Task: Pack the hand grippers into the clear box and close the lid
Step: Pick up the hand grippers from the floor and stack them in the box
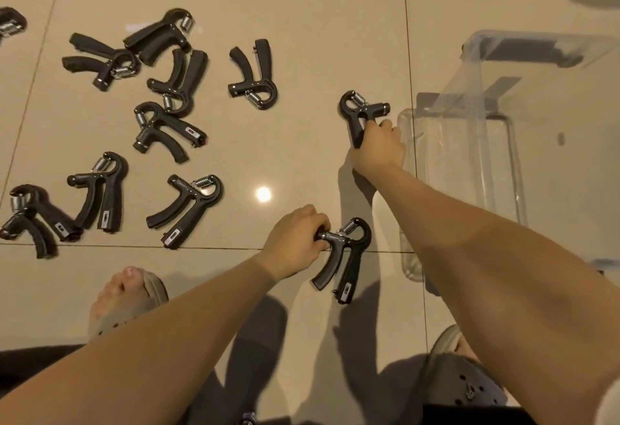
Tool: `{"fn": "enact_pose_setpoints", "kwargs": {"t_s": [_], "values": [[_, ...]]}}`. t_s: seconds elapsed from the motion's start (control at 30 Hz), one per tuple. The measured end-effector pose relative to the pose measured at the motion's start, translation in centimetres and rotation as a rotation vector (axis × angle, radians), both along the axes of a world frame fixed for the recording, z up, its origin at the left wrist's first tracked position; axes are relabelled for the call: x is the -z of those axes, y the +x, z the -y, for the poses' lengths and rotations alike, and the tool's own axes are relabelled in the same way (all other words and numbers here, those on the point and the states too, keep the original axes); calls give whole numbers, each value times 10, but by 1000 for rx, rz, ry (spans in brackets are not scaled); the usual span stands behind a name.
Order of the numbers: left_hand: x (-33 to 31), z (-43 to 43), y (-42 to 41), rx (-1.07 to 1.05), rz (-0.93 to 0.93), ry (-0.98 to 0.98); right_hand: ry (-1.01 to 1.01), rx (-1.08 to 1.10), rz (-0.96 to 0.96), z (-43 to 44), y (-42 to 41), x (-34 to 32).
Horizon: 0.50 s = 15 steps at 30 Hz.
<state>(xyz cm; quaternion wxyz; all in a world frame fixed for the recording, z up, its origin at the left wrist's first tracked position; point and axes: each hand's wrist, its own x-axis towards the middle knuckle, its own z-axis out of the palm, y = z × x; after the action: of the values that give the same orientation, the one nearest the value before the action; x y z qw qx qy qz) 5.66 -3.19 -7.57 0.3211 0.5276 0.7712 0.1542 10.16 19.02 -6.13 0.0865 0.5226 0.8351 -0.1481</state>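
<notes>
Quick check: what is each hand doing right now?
Left hand: grips the near hand gripper.
Right hand: grips the far hand gripper, beside the clear box.

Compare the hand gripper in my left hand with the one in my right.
The right hand wraps the handles of the right-hand gripper; the left hand grips the left-hand gripper at its knob end, handles free. The right-hand gripper's knob points toward the clear box, the other's away. Both are black with metal springs.
</notes>
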Motion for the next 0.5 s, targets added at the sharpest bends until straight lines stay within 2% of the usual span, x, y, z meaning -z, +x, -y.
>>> {"fn": "enact_pose_setpoints", "kwargs": {"t_s": [0.1, 0.23, 0.3, 0.5], "values": [[1, 14, -7, -12, -62, -31, -54, -15, 10, 17, 21, -5], [0, 33, -20, -312, 45, -113, -126, -21, 8, 36, 38, -18], [-1, 36, -21, -395, 37, -137, -160, -47, -9, 41, 41, -35], [-20, 28, 0, -325, -122, -331, -52, -162, -110, 41, 52, -106]]}}
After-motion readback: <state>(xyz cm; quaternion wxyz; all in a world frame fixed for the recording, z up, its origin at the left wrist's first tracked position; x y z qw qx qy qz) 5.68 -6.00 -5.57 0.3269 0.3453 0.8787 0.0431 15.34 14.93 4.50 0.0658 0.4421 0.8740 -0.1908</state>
